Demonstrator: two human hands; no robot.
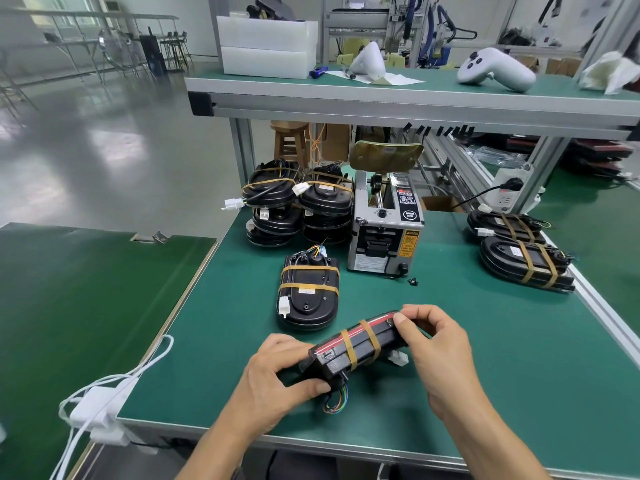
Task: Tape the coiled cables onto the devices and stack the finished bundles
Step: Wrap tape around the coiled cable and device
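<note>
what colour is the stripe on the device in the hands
Red, along the edge of the held device, seen in the head view.

A green-topped workbench [485, 358] fills the lower right of the frame. On it, a taped black device [308, 292] lies at centre, a tape dispenser [384, 230] behind it, stacked bundles [298, 206] at upper centre-left, and two more bundles [523, 251] at right.

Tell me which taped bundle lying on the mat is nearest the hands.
The single bundle lying flat just beyond the left hand, left of the tape dispenser. The others sit in stacks at the back left or far right.
</note>
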